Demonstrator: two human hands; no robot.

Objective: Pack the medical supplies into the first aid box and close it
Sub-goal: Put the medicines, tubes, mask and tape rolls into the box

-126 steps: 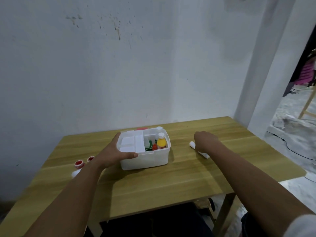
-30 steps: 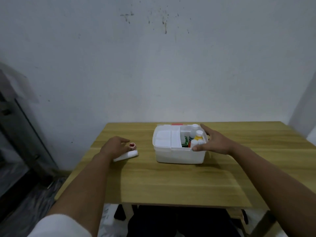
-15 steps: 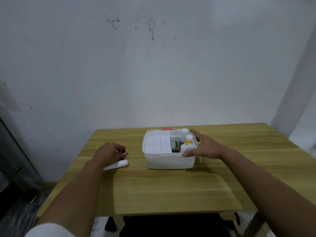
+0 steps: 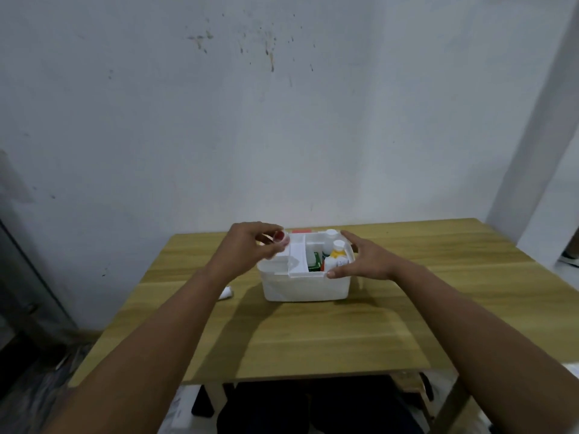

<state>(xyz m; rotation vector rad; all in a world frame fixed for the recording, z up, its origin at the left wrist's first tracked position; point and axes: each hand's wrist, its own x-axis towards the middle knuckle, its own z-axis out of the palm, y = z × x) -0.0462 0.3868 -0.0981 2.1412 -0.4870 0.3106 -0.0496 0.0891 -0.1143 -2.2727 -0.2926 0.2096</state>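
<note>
White plastic first aid box [image 4: 305, 285], lid off, on the wooden surface [image 4: 313, 336]. Left hand [image 4: 247, 250], raised over the box's left end, pinches a small red-capped container [image 4: 279, 238] between its fingertips. Right hand [image 4: 365, 261] rests on the box's right rim, fingers spread, thumb on the near edge. Just left of the right hand's thumb, inside the box, stand a yellow-and-white bottle [image 4: 337, 256] and a green packet [image 4: 315, 264]. Below the left forearm a white tube [image 4: 226, 292] lies on the surface.
</note>
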